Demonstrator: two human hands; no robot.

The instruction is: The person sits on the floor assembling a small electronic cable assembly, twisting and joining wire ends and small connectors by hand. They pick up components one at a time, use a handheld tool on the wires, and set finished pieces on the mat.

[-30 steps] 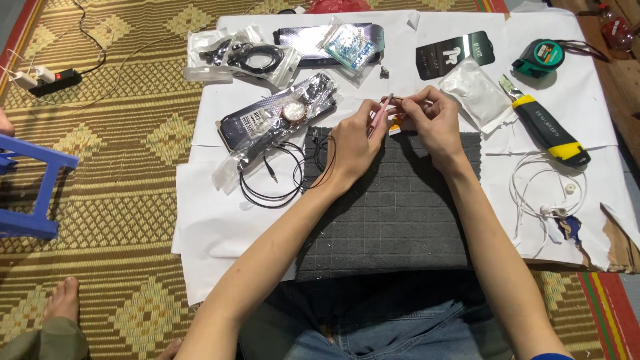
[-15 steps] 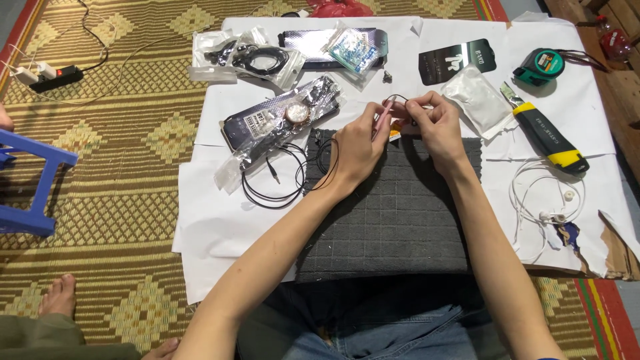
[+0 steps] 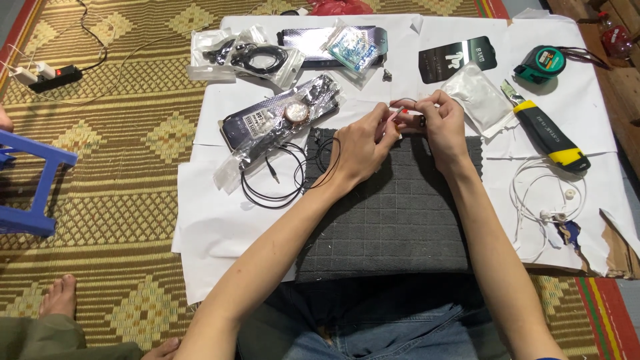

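Note:
My left hand [image 3: 363, 143] and my right hand [image 3: 443, 127] meet above the far edge of a dark grey grid-patterned pad [image 3: 393, 220]. Both pinch a small part with a thin black cable [image 3: 319, 160] and a red tip between the fingertips. The cable runs from my left hand down to a loose coil [image 3: 273, 183] on the white paper [image 3: 220, 220]. What exactly the small part is stays hidden by my fingers.
Around the pad lie clear bags of cables [image 3: 250, 57], a bagged phone-like item with a round watch face [image 3: 283, 120], a yellow-black utility knife [image 3: 547, 133], a green tape measure [image 3: 541, 63], white earphones [image 3: 553, 200] and a blue stool [image 3: 30, 183]. Another person's foot [image 3: 60, 297] rests at lower left.
My hands have stayed at the pad's far edge, fingers shifting slightly around the small part. The camera view moved a little.

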